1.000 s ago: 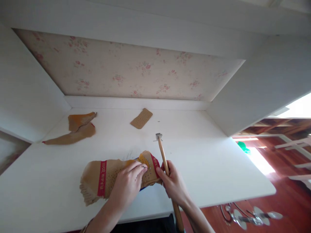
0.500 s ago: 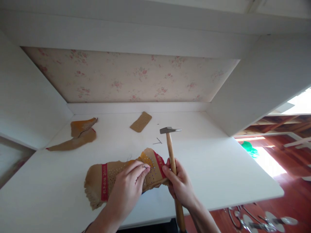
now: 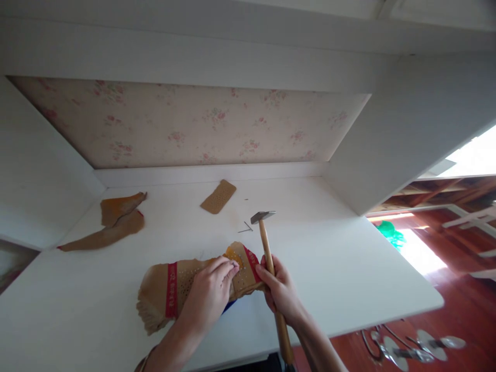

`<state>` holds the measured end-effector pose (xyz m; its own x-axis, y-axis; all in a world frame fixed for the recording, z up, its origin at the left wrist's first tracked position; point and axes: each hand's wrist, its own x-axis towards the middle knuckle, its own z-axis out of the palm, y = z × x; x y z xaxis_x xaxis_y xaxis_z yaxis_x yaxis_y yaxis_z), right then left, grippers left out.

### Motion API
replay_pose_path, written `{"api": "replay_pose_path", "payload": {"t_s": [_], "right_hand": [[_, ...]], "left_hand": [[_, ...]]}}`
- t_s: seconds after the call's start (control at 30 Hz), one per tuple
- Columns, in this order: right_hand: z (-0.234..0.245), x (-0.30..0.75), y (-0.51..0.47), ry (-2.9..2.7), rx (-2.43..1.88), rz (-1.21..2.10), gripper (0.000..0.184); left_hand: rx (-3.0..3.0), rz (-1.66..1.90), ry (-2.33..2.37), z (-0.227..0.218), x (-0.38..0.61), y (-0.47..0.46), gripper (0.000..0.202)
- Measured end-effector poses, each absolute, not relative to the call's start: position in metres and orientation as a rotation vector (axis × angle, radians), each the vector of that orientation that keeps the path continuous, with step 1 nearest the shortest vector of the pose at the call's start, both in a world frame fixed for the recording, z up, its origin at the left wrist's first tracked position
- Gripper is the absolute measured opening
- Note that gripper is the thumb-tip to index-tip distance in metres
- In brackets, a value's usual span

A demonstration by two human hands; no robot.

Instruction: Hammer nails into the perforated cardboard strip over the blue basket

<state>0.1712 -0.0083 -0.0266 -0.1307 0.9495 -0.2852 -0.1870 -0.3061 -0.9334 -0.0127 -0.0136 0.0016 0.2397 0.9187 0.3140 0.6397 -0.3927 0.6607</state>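
Note:
My left hand (image 3: 211, 289) rests over a torn piece of brown cardboard (image 3: 153, 284) with red printed bands and many small holes. Its thumb and fingers are pinched together at a small dark bit, too small to name. My right hand (image 3: 282, 289) is wrapped round the wooden handle of a hammer (image 3: 267, 243), whose metal head points up and away from me. The right thumb also presses near the cardboard's right end. A bit of something blue (image 3: 229, 307) shows under the cardboard. Two thin nails (image 3: 246, 229) lie beyond it.
A small perforated cardboard piece (image 3: 219, 197) lies farther back on the white tabletop (image 3: 329, 258). Torn cardboard scraps (image 3: 122, 222) lie at the left. White panels and a papered wall enclose the back. A lamp-like fixture (image 3: 411, 351) stands on the red floor at right.
The view has shifted slightly. The hammer's head has tilted and moved a little left and down. Both hands keep their grips, the left still pinched over the cardboard.

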Motion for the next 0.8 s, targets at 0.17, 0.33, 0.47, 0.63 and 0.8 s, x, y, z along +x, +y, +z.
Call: {"api": "replay_pose_path", "payload": {"t_s": [0.17, 0.33, 0.47, 0.63, 0.8], "right_hand": [[-0.036, 0.168, -0.012, -0.973, -1.244, 1.612, 0.033], [-0.033, 0.169, -0.012, -0.975, -1.265, 1.566, 0.033], [-0.027, 0.173, -0.014, -0.963, -1.283, 1.527, 0.031], [-0.022, 0.176, -0.017, -0.944, -1.289, 1.517, 0.030], [-0.016, 0.176, -0.017, -0.954, -1.279, 1.501, 0.030]], "left_hand": [[2.140, 0.951, 1.416, -0.004, -0.017, -0.014, 0.022], [2.182, 0.946, 1.372, -0.008, -0.018, -0.014, 0.021], [2.155, 0.956, 1.343, -0.009, -0.019, -0.014, 0.019], [2.077, 0.970, 1.346, -0.009, -0.020, -0.012, 0.019], [2.107, 0.920, 1.371, -0.009, -0.019, -0.012, 0.018]]}}
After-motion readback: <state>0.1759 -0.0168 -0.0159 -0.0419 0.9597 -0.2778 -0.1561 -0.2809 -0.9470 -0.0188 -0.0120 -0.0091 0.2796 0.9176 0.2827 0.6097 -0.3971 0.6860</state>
